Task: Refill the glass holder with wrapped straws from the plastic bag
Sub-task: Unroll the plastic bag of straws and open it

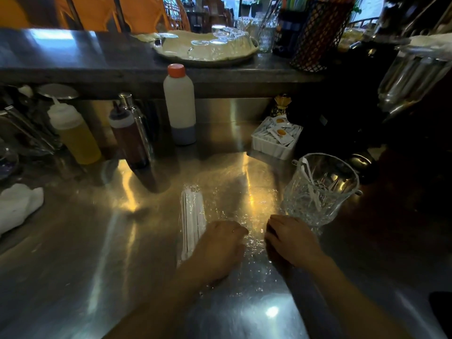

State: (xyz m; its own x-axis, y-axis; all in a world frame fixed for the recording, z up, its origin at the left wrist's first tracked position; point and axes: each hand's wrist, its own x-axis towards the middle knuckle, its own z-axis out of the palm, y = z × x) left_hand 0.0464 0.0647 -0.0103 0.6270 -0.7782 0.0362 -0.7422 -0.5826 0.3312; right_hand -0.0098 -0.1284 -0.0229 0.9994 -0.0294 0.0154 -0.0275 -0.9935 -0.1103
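Observation:
A clear plastic bag (234,204) lies flat on the steel counter in front of me. A bundle of white wrapped straws (192,216) sits along its left side. My left hand (217,245) and my right hand (291,238) rest on the bag's near end, fingers curled on the plastic. The cut-glass holder (320,189) stands upright just right of the bag, touching my right hand's far side. It holds a couple of wrapped straws (311,184).
Behind the bag stand a white bottle with an orange cap (179,104), a yellow squeeze bottle (73,133) and a brown one (127,135). A white tray of sachets (276,138) sits behind the holder. A white cloth (17,206) lies at left.

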